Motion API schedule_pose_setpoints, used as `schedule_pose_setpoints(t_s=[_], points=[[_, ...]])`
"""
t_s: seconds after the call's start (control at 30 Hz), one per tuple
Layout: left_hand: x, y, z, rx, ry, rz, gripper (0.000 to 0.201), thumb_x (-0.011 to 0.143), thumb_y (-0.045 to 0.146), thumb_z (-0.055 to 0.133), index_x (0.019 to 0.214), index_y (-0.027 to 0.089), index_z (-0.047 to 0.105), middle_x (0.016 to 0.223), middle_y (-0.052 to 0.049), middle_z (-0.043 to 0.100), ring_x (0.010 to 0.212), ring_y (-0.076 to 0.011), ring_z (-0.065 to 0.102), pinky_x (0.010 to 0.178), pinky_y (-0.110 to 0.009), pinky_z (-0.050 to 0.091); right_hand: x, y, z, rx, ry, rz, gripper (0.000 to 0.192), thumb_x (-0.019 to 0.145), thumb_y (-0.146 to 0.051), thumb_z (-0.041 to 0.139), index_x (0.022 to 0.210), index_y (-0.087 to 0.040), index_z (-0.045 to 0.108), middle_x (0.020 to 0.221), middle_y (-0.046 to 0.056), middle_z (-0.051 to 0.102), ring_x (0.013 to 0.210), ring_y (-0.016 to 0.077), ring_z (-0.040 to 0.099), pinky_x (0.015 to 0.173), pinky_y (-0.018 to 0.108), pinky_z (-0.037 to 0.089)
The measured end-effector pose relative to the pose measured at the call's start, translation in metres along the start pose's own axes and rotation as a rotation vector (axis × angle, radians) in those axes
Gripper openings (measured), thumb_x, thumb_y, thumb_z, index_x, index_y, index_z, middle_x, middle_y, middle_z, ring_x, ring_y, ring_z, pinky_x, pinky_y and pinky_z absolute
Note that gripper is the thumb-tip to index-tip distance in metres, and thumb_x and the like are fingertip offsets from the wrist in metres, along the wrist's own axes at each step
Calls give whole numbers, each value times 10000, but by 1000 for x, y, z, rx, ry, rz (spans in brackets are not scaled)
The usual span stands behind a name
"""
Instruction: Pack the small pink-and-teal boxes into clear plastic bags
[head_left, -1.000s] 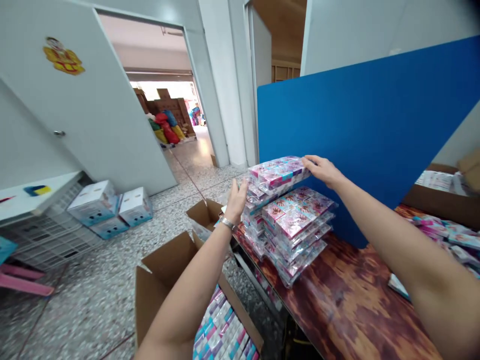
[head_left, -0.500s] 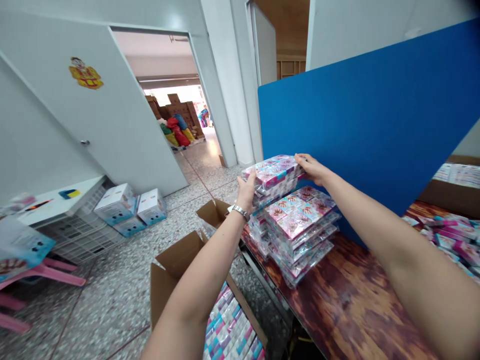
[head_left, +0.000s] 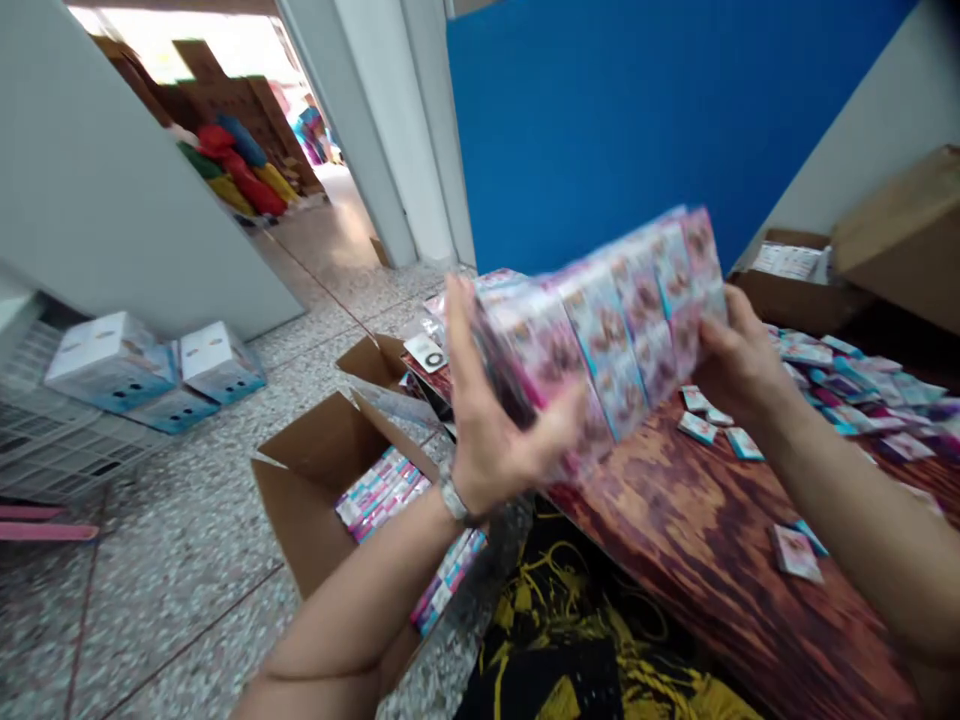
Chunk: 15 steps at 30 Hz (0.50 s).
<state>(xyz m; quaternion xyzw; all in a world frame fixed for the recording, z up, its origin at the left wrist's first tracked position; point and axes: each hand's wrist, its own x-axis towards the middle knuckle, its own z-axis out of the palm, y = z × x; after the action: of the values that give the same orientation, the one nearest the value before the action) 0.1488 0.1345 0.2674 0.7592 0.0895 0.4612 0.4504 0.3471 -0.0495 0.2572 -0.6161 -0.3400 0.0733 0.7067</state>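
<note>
Between my two hands, tilted up on its side above the table's edge, is a pack of small printed boxes (head_left: pixel 607 330) in clear wrap, pink, blue and white, smeared by motion. My left hand (head_left: pixel 499 410), with a watch at the wrist, grips its left end, thumb across the printed face. At the right end my right hand (head_left: pixel 739 350) has its thumb on the face and its fingers behind. Other wrapped packs (head_left: pixel 499 280) show partly behind the held one. Below and left of my left hand stands an open carton (head_left: pixel 300 510) with rows of small boxes inside.
Loose small boxes (head_left: pixel 862 385) are heaped at the right of the wood-patterned table (head_left: pixel 697 530). Cartons (head_left: pixel 900 235) stand behind the heap. A blue board (head_left: pixel 600 130) rises at the back. White-and-blue boxes (head_left: pixel 112 360) sit on the floor at left, near a doorway.
The wrapped pack has come off the stack, nearer to me, and turned so its printed face shows. Both hands moved with it. My view has swung right and down.
</note>
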Motion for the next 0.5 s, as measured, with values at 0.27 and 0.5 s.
schedule_pose_setpoints(t_s=[0.27, 0.5], points=[[-152, -107, 58, 201, -407, 370, 1149, 685, 527, 694, 1456, 401, -149, 1571, -78, 59, 1405, -421, 203, 1134, -620, 211, -124, 114, -92, -296, -171, 306, 674, 692, -466, 725, 1308, -312, 498, 1350, 96, 535, 1238, 311, 505, 979, 392, 457], [-190, -165, 58, 292, -700, 269, 971, 685, 673, 625, 1467, 390, 123, 1472, -115, 328, 1347, -412, 343, 1093, -608, 308, -140, 132, -113, -438, -376, 345, 881, 742, -541, 678, 1474, -250, 283, 1528, 94, 300, 1397, 288, 276, 1121, 485, 262]])
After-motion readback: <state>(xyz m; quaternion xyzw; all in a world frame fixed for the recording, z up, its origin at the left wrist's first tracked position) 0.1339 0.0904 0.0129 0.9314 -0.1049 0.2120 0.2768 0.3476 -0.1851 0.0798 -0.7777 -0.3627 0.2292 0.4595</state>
